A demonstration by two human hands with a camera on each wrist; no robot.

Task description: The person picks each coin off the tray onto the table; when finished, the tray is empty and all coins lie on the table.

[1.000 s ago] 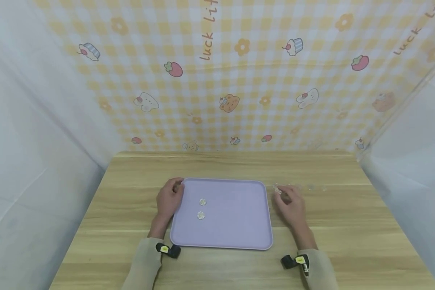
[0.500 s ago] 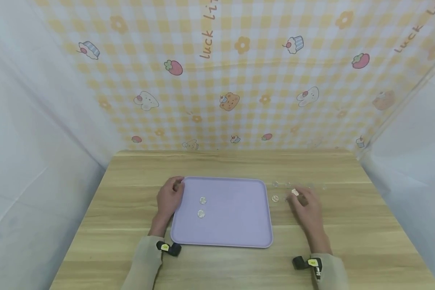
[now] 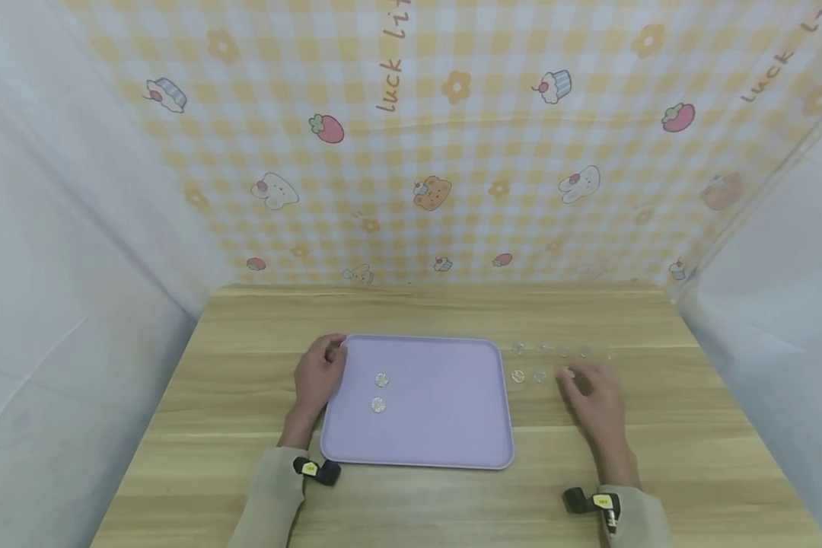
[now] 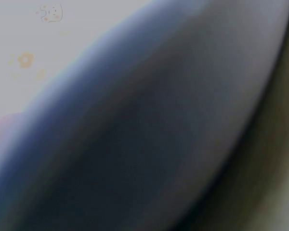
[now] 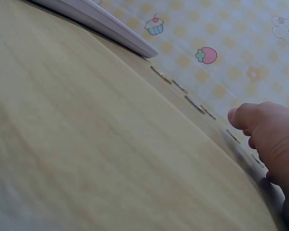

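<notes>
My left hand [image 3: 318, 377] rests at the left edge of a pale purple tray [image 3: 445, 411], fingertips at its rim. Two round, clear ribbed discs lie in the tray, the upper disc [image 3: 381, 380] just behind the lower disc [image 3: 378, 405]. Right of the tray, my right hand [image 3: 594, 396] is low over the table, pinching a small shiny clear disc [image 3: 571, 372] at its fingertips, partly hidden. In the right wrist view, the thumb [image 5: 245, 117] covers that disc. Beside this hand lie a ribbed disc [image 3: 517, 376] and a fainter disc [image 3: 540, 376].
Behind the right hand, several clear discs, including a far-left disc [image 3: 518, 348], form a row on the wooden table [image 3: 411, 502]. A yellow checked cloth [image 3: 383, 167] hangs behind the table. A blurred dark shape [image 4: 135, 144] fills most of the left wrist view.
My right hand has moved rightward from beside the tray, carrying a disc, and come lower. Two front discs near the tray now show uncovered. The left hand and tray have stayed put.
</notes>
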